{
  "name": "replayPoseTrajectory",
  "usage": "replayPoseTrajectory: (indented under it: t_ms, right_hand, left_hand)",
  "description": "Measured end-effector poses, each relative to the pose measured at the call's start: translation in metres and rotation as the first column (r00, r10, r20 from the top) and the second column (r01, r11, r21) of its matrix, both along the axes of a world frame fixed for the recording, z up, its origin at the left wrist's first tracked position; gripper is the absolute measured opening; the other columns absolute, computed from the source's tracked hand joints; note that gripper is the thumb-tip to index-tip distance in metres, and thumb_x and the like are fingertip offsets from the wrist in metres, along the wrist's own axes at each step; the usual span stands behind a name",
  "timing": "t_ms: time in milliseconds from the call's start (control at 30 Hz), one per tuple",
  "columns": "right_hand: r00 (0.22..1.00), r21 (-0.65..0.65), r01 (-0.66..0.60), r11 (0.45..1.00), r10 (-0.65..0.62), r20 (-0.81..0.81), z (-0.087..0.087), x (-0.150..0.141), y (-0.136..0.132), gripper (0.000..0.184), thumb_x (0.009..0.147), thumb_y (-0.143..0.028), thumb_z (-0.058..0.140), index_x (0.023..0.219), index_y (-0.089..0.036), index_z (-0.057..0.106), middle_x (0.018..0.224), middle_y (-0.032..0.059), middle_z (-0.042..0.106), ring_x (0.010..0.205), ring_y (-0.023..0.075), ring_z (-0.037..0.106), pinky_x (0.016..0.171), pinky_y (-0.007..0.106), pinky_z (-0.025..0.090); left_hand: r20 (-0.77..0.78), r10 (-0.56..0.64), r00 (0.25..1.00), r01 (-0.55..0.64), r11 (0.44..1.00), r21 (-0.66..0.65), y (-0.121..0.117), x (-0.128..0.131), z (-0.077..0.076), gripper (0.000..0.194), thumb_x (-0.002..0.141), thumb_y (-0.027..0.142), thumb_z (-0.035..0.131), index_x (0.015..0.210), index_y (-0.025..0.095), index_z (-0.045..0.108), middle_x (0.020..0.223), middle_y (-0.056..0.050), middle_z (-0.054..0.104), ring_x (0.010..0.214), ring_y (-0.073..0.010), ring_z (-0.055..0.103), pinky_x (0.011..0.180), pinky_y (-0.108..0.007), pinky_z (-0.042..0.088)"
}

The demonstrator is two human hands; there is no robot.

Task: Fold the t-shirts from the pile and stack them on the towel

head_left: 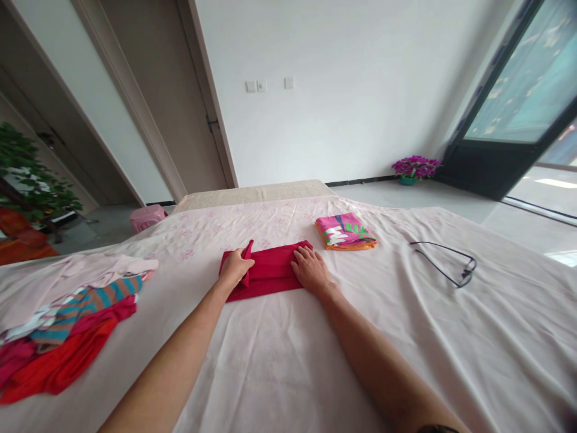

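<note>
Pinching the red cloth (273, 264), the left hand (236, 268) risked rumpling it if the right hand (312, 270), resting flat there, slipped.

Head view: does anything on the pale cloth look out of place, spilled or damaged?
The eyeglasses look a bit out of place: they lie with their arms open on the pale cloth, right of the folded pink-and-orange fabric, among garments. No spill or damage shows.
</note>
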State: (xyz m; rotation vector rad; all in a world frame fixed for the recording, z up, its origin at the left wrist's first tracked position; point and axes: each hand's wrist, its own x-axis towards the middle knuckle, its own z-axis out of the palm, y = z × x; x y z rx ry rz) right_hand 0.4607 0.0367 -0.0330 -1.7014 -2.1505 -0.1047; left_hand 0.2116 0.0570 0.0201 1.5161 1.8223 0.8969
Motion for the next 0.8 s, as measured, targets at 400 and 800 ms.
replayPoseTrajectory:
  t_ms: [400, 800]
  right_hand:
    - [1.000, -0.014, 0.008, 1.000, -0.008, 0.009, 0.002, -0.001, 0.000, 0.044, 0.099, -0.039, 0.042, 0.138, -0.020, 0.054, 0.149, 0.0102, 0.049, 0.140, 0.0257, 0.038, 0.113, 0.043, 0.027]
    - [1.000, -0.021, 0.004, 1.000, -0.004, 0.017, 0.004, -0.002, -0.002, 0.044, 0.100, -0.038, 0.041, 0.139, -0.021, 0.053, 0.149, 0.0098, 0.048, 0.140, 0.0252, 0.038, 0.113, 0.042, 0.028]
  left_hand:
    - [-0.101, -0.125, 0.987, 0.135, 0.986, 0.096, -0.006, 0.016, -0.027, 0.043, 0.078, 0.030, 0.066, 0.119, 0.017, 0.066, 0.105, -0.008, 0.076, 0.096, -0.0213, 0.070, 0.082, -0.027, 0.049]
    - [-0.047, -0.254, 0.966, 0.258, 0.954, 0.152, -0.009, 0.020, -0.021, 0.049, 0.085, 0.044, 0.062, 0.125, 0.015, 0.063, 0.084, -0.005, 0.074, 0.069, -0.0157, 0.069, 0.067, -0.027, 0.054]
